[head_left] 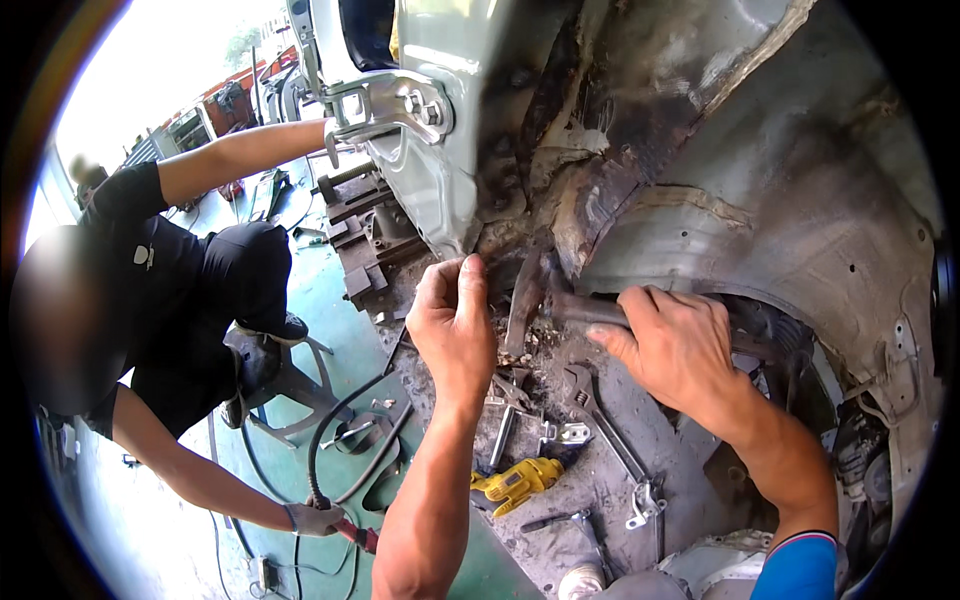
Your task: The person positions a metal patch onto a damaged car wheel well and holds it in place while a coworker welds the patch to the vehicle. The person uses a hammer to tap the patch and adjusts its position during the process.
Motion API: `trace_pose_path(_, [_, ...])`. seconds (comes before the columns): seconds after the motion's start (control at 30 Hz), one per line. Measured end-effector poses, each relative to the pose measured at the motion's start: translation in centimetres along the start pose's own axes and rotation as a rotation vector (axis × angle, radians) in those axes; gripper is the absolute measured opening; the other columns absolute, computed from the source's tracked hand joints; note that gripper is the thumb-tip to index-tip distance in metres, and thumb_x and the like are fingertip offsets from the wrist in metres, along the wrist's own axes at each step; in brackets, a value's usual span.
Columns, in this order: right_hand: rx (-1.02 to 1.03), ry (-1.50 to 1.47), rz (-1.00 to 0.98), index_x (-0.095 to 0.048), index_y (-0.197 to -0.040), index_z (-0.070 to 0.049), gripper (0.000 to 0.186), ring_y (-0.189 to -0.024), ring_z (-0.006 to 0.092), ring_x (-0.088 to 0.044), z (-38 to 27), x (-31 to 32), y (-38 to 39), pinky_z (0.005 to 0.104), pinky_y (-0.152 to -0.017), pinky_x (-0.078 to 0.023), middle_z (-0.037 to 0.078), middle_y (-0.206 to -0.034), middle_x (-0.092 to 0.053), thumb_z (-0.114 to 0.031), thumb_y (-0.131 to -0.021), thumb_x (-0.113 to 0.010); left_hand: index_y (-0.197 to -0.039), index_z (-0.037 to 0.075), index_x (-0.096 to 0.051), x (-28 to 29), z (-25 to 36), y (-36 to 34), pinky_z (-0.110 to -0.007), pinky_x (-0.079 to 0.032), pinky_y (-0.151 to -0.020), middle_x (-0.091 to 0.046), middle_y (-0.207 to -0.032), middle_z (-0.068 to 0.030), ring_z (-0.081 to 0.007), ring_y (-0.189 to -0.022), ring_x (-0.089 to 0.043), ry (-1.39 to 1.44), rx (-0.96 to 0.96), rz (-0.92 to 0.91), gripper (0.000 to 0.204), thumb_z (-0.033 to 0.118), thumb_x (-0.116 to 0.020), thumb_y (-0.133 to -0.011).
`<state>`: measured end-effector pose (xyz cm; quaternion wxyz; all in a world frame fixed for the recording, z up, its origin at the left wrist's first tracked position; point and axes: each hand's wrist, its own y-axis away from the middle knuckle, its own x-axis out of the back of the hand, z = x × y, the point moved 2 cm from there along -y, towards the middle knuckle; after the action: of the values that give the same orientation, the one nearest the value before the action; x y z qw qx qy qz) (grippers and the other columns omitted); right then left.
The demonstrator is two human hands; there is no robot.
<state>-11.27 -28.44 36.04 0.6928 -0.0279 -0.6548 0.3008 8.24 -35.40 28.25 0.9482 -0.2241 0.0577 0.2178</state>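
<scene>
My left hand [452, 325] is raised, its fingers curled and thumb up, right by the lower corner of the pale grey car body panel [450, 170]. What its fingers hold, if anything, is hidden. In my right hand [680, 345] is the handle of a dark, rusty hammer [525, 300]. The hammer's head stands just right of my left hand, under the torn, rusty sheet metal [625, 180] of the car body. Below the hammer an adjustable wrench [600, 415] lies among dirt and metal scraps.
A yellow power tool [515, 487] and a ratchet [575, 525] lie below the wrench. At left a co-worker in dark clothes [170, 290] sits on a low stool [300, 390], one gloved hand on a red-handled tool [360, 535] with a cable. A metal hinge [400, 105] juts from the panel.
</scene>
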Motion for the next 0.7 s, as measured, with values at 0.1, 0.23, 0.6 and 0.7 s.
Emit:
trace_pose_path(0.1, [0.171, -0.072, 0.066, -0.057, -0.082, -0.008, 0.045, -0.057, 0.0268, -0.066, -0.6, 0.7, 0.4, 0.0429, -0.052, -0.050, 0.010, -0.067, -0.064, -0.052, -0.092, -0.058, -0.089, -0.003, -0.065, 0.3, 0.1, -0.1, -0.021, -0.039, -0.060, -0.056, -0.071, 0.0028, -0.0039, -0.067, -0.045, 0.011, 0.017, -0.014, 0.020, 0.016, -0.065, -0.096])
trace_pose_path(0.23, [0.040, 0.075, -0.018, -0.058, -0.084, -0.005, 0.051, -0.059, 0.0318, -0.067, 1.6, -0.4, -1.6, 0.0459, -0.054, -0.050, 0.012, -0.063, -0.064, -0.055, -0.093, -0.056, -0.090, -0.003, -0.065, 0.3, 0.3, -0.1, -0.021, -0.039, -0.060, -0.056, -0.072, 0.0031, -0.0039, -0.067, -0.046, 0.029, 0.029, -0.012, 0.020, 0.016, -0.065, -0.097])
trace_pose_path(0.6, [0.163, -0.141, 0.080, -0.056, -0.082, -0.007, 0.047, -0.053, 0.0285, -0.065, -0.5, -0.2, 0.9, 0.0465, -0.049, -0.051, 0.009, -0.060, -0.061, -0.052, -0.097, -0.051, -0.091, -0.003, -0.065, 0.3, -0.2, 0.0, -0.020, -0.037, -0.057, -0.056, -0.073, 0.0042, -0.0027, -0.066, -0.044, 0.096, 0.036, -0.014, 0.020, 0.016, -0.065, -0.097])
trace_pose_path(0.7, [0.070, -0.109, -0.077, -0.055, -0.081, -0.006, 0.049, -0.051, 0.0297, -0.064, -0.2, 0.0, 0.3, 0.0470, -0.049, -0.051, 0.011, -0.060, -0.063, -0.052, -0.097, -0.051, -0.090, -0.003, -0.064, 0.3, -0.2, 0.0, -0.020, -0.038, -0.058, -0.055, -0.073, 0.0045, -0.0026, -0.066, -0.045, 0.110, 0.038, -0.010, 0.020, 0.016, -0.065, -0.097])
